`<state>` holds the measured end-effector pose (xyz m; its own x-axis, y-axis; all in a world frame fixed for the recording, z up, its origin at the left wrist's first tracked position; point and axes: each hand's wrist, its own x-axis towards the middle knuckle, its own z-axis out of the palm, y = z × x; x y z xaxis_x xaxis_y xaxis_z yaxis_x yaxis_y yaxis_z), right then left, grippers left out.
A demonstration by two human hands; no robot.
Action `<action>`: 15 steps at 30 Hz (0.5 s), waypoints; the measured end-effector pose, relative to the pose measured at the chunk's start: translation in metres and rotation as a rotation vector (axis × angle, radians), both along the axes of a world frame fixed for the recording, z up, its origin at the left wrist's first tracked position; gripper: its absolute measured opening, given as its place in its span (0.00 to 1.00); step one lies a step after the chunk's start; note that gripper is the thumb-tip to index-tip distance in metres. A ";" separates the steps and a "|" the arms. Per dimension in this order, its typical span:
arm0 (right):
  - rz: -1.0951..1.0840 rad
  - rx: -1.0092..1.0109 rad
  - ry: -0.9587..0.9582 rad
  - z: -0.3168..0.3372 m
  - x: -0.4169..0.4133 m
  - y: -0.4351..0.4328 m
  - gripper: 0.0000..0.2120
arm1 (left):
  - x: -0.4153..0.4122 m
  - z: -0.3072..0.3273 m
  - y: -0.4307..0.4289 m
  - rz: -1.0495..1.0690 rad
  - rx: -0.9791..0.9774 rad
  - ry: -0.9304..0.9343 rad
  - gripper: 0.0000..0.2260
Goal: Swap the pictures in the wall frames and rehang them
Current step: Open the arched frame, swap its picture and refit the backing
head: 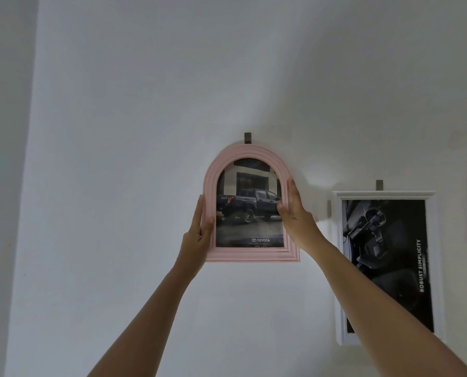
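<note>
Head view, both arms raised to the wall [118, 131]. My left hand [197, 235] grips the left side of the pink arched frame [254, 254], thumb laid on the front moulding and fingers along the outer edge. My right hand [294, 210] holds the right side likewise, thumb curled onto the inner rim. The frame stands upright against the wall, and its arch top meets the lower end of a small dark hook [247, 138]. Whether it already hangs there I cannot tell, since the back is hidden. Behind its glass sits a picture of a dark pickup truck [248, 210] with TOYOTA lettering below. To the right and lower down, apart from my hands, a white rectangular frame [384, 195] sits under a second hook [379, 184], showing a dark interior picture [390, 268]; my right forearm crosses its lower left corner.
</note>
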<state>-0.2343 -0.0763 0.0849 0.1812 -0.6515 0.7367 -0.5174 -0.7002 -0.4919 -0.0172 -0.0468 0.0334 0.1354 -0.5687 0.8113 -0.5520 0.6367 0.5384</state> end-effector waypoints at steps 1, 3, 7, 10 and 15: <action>-0.003 0.004 0.007 0.001 0.000 0.000 0.30 | 0.001 0.000 0.000 0.020 -0.001 -0.023 0.24; 0.002 -0.006 0.012 0.000 0.000 0.001 0.31 | 0.002 0.001 0.000 0.058 -0.017 -0.046 0.24; 0.050 -0.028 -0.032 -0.007 0.003 0.003 0.32 | 0.005 -0.002 -0.002 0.152 -0.048 -0.010 0.23; 0.000 -0.058 -0.055 -0.012 0.001 0.003 0.33 | 0.002 -0.005 -0.001 0.205 -0.034 0.029 0.22; -0.058 -0.112 -0.092 -0.019 -0.004 -0.001 0.33 | -0.003 -0.007 0.000 0.175 -0.047 0.071 0.24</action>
<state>-0.2378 -0.0771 0.0661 0.0738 -0.5715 0.8173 -0.5152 -0.7236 -0.4594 -0.0202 -0.0465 0.0264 0.2868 -0.4934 0.8212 -0.6183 0.5594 0.5521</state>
